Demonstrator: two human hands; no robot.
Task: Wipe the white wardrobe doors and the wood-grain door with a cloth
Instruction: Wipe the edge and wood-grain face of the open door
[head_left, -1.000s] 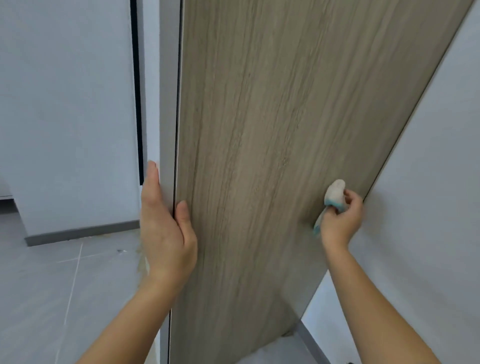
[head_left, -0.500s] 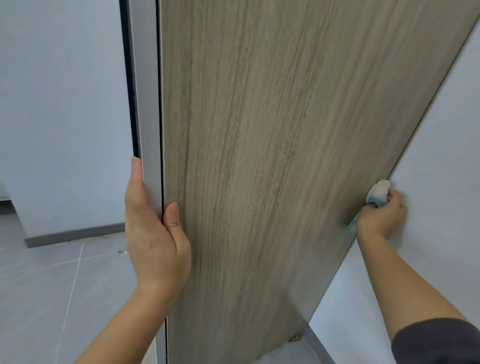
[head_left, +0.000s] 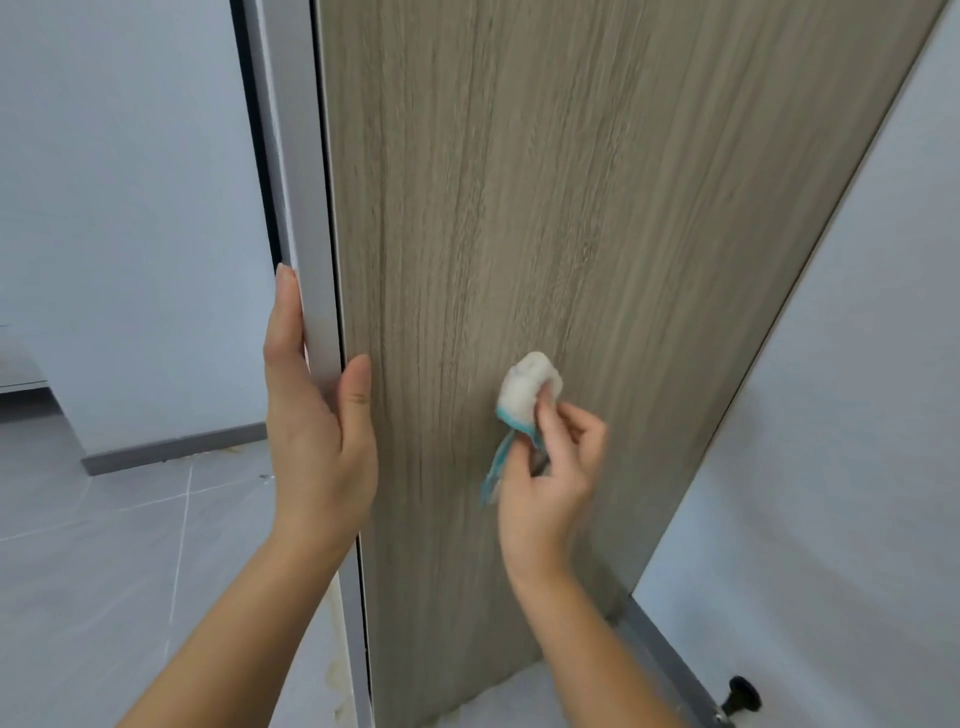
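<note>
My right hand (head_left: 550, 483) pinches the cloth (head_left: 530, 389) against the wood-grain door (head_left: 519, 208), left hand (head_left: 317, 415) clasping its edge; wiping is midway, I judge.

The tall grey-brown wood-grain door (head_left: 519, 208) stands ajar, its pale edge gripped by the left hand (head_left: 317, 436). A small bunched white cloth (head_left: 527, 389) with teal trim presses against its lower face, pinched in the right hand (head_left: 550, 483).
</note>
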